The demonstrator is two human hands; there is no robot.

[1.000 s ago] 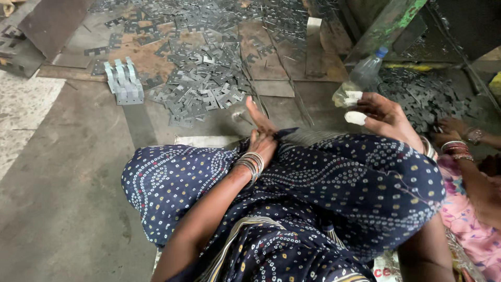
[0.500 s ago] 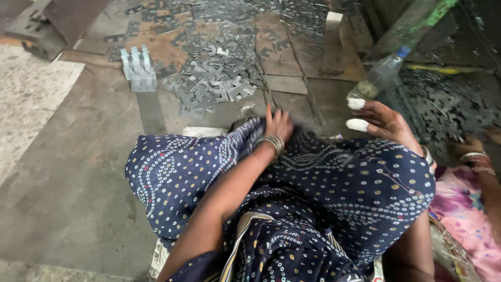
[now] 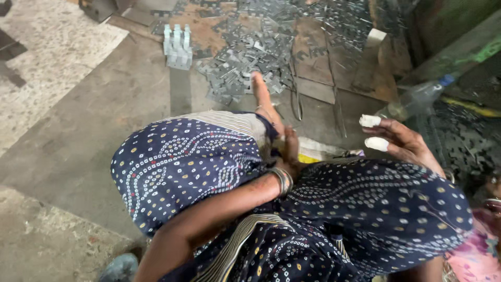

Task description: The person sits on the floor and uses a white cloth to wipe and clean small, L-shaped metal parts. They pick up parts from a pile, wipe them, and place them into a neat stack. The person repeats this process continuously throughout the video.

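Observation:
I sit on the floor with dark blue dotted cloth over both knees. My left hand, with bangles at the wrist, is tucked into the gap between my knees at the cloth's edge; its fingers are partly hidden. My bare foot stretches out just beyond it. My right hand rests on my right knee with fingers spread and nothing in it. Two of its fingertips are wrapped in white tape. A heap of small flat metal pieces lies on the floor past my foot.
A neat stack of metal pieces stands at the far left of the heap. A clear plastic bottle lies beyond my right hand. More metal pieces are spread at the right. Another person's pink cloth and bangled wrist show at the right edge.
My left hand has drawn back from the top of the cloth into the gap between my knees. My foot has come into view. The right hand stays on my knee.

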